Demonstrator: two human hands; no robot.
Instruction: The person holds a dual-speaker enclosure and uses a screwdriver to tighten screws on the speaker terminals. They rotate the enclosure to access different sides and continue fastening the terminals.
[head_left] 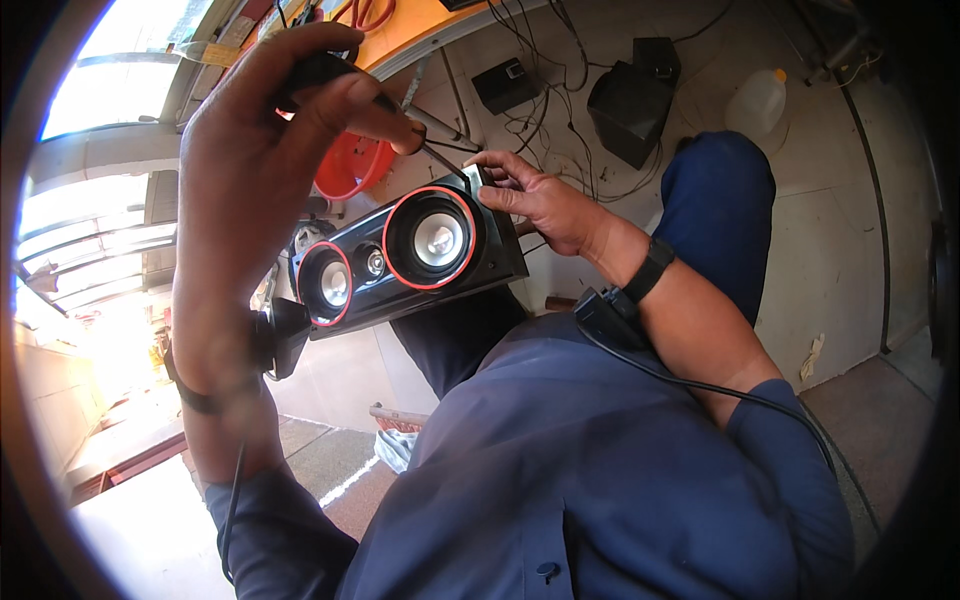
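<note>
A glossy black speaker box (372,288) lies tilted above my lap, its front toward me. Two silver cones ringed in red flank a smaller one on its face. Fingers and thumb of my right hand (545,205) grip its upper right corner. My left hand (285,115) is closed round the dark handle of a screwdriver (446,163). The slim shaft slants down to that same corner, with its tip close to my right thumb. Whether a screw sits under the tip is too small to tell.
An orange-topped table (410,40) stands at the far side, with a red basin (352,165) below it. Black boxes (632,112) and tangled cables lie on the floor, near a translucent jug (757,103). Cabled devices are strapped to both my wrists.
</note>
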